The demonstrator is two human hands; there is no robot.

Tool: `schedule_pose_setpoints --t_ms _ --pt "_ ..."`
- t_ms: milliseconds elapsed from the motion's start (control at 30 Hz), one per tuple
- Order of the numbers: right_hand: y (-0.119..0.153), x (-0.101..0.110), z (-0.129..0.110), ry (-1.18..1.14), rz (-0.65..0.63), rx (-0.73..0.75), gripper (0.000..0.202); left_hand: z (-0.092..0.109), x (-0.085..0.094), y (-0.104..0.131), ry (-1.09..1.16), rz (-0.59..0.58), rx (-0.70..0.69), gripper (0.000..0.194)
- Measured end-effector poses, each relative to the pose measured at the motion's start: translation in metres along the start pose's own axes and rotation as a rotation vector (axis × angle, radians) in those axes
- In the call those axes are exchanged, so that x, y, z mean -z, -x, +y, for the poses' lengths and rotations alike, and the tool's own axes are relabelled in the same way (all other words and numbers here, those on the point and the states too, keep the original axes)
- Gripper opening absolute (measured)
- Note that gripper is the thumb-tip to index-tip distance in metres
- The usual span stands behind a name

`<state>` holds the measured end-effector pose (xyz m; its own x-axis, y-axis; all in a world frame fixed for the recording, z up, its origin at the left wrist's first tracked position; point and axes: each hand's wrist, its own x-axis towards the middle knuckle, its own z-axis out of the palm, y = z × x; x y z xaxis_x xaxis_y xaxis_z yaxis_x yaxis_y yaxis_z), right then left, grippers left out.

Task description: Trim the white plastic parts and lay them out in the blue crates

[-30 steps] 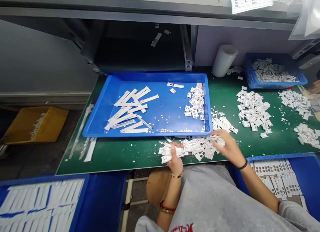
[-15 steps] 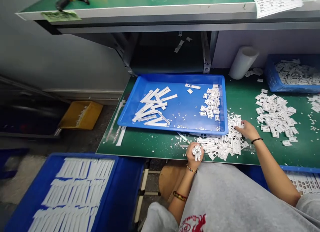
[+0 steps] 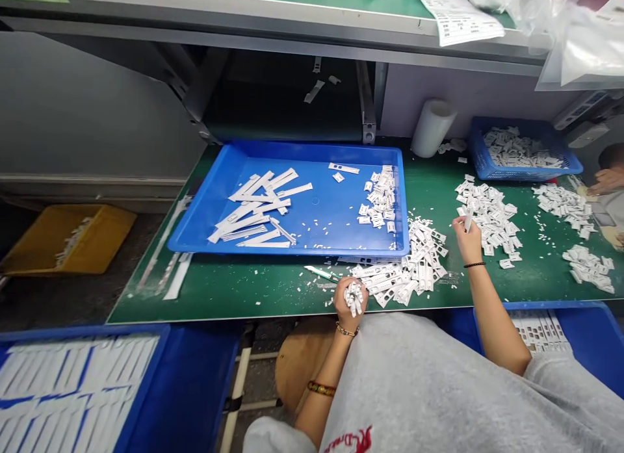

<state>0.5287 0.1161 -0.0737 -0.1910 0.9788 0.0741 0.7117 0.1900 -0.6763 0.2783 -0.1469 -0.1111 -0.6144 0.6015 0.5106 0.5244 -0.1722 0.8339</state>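
My left hand point(image 3: 344, 313) is closed around a bundle of white plastic strips point(image 3: 354, 298) near the table's front edge, their ends showing on top. Pinched between the fingers of my right hand point(image 3: 470, 246) is one white plastic piece point(image 3: 468, 220), held upright. Between the hands spreads a pile of white slotted strips point(image 3: 422, 264). Just past my right hand lies a heap of small white clips point(image 3: 493, 216). A thin pen-like tool point(image 3: 322, 273) with a teal end lies beside my left hand.
A blue tray point(image 3: 195, 240) holding long strips and small parts stands ahead. Behind are a white roll point(image 3: 433, 128) and a blue basket point(image 3: 529, 173). A shelf point(image 3: 273, 21) overhangs the back. Blue bins point(image 3: 163, 375) flank the table below. Another person's hand point(image 3: 607, 180) shows at far right.
My right hand has left the strip pile and moved right to the clip heap, with a white piece now visible in its fingers. My left hand keeps its bundle. The view has turned right.
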Motion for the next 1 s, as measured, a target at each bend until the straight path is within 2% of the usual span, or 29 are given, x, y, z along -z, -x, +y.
schedule_pose_setpoints --t_ms 100,233,367,533,667,800,900,1000 --pt "-0.012 0.004 0.001 0.155 -0.098 -0.030 0.035 -0.002 -0.001 0.000 -0.005 -0.014 0.014 0.011" --pt "-0.027 -0.008 -0.005 0.285 -0.295 -0.008 0.030 -0.004 -0.001 0.000 -0.007 -0.041 0.008 0.009" --pt "-0.034 -0.014 -0.009 0.329 -0.379 0.012 0.027 -0.006 0.000 0.000 0.002 -0.058 -0.002 0.009" --pt "-0.018 0.000 -0.009 0.272 -0.315 0.026 0.026 -0.010 -0.002 -0.001 0.007 -0.064 -0.002 0.009" --pt "0.004 0.006 -0.009 0.201 -0.232 -0.047 0.034 -0.010 -0.002 -0.001 0.011 -0.075 -0.006 0.011" --pt "0.015 -0.005 -0.011 0.143 -0.264 -0.120 0.044 -0.007 -0.001 -0.003 -0.007 -0.087 -0.024 0.012" --pt "0.015 -0.017 -0.010 0.088 -0.289 -0.150 0.041 -0.005 -0.001 -0.004 -0.026 -0.090 -0.048 0.011" --pt "0.012 -0.022 -0.007 0.027 -0.237 -0.169 0.034 -0.002 -0.001 -0.006 -0.039 -0.091 -0.075 0.012"
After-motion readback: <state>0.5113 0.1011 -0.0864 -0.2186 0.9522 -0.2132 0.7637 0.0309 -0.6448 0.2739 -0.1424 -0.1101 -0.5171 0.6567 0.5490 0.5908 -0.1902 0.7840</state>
